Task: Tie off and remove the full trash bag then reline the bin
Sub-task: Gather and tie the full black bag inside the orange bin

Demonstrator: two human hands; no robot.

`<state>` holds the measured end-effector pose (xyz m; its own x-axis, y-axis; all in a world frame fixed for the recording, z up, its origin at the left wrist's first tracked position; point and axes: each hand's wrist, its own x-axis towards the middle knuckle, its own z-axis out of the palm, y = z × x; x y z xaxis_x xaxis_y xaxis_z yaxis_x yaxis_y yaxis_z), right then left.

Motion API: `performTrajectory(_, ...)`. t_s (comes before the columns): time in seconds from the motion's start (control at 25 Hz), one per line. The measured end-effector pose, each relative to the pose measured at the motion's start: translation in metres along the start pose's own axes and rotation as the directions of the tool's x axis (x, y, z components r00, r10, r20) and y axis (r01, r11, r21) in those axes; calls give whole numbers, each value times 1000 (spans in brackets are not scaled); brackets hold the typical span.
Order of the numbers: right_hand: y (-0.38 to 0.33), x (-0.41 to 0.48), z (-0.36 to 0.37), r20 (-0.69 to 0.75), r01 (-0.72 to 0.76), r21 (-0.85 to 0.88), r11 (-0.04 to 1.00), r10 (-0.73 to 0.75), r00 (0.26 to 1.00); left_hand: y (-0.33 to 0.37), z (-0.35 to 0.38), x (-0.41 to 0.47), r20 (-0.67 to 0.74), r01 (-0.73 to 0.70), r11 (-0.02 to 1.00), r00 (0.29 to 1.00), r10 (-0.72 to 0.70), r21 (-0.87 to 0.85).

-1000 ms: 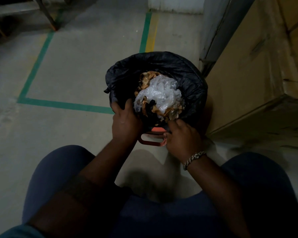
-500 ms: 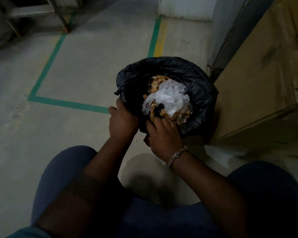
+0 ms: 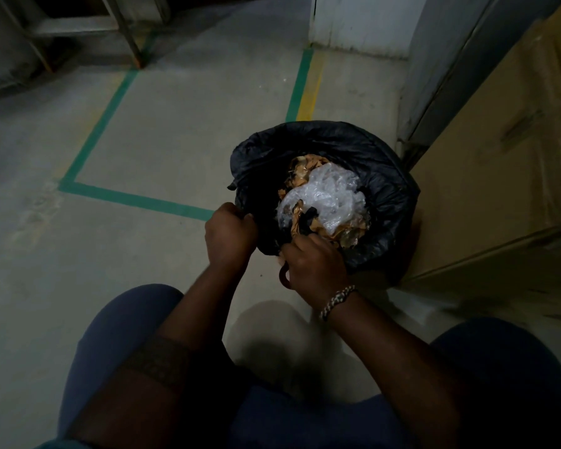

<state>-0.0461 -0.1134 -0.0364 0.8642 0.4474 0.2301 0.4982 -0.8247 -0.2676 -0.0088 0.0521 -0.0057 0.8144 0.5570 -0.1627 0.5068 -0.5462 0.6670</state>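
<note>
Head view. My left hand (image 3: 229, 233) is curled tight, gripping the near rim of the black trash bag (image 3: 386, 176). My right hand (image 3: 314, 260), just beside it, has its fingers curled round the same rim. The bag stands open directly beyond both hands, heaped with clear plastic wrap (image 3: 324, 199) and brown paper (image 3: 305, 166). A reddish curved part (image 3: 284, 275) shows at the left of my right hand; I cannot tell what it belongs to.

The concrete floor (image 3: 143, 140) is scuffed and dimly lit. Green tape lines (image 3: 136, 199) run left of and beyond my left hand, one of them paired with a yellow strip (image 3: 310, 92). A cardboard box (image 3: 499, 173) stands right of my right hand, close to the bag. A metal frame (image 3: 127, 37) stands far beyond my left hand.
</note>
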Motion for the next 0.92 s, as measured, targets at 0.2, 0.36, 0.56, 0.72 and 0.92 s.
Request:
performTrajectory(0.2, 0, 0, 1, -53, -16, 67, 998, 20, 998, 7, -3, 14, 131, 232, 873, 972, -194, -429)
performTrajectory(0.36, 0, -2, 3, -54, -5, 60, 998, 8, 998, 3, -9, 28, 315, 455, 690, 890, -330, -563)
performTrajectory(0.56, -2, -2, 2, -89, -3, 65, 998, 8, 996, 12, -21, 27, 450, 552, 501, 834, -320, -667)
performTrajectory(0.72, -2, -2, 2, -79, -9, 66, 998, 14, 997, 14, -24, 26, 523, 638, 209, 743, -418, -741)
performTrajectory(0.92, -1, -1, 2, -69, -13, 61, 998, 17, 997, 8, -14, 24, 580, 743, 324, 663, -474, -585)
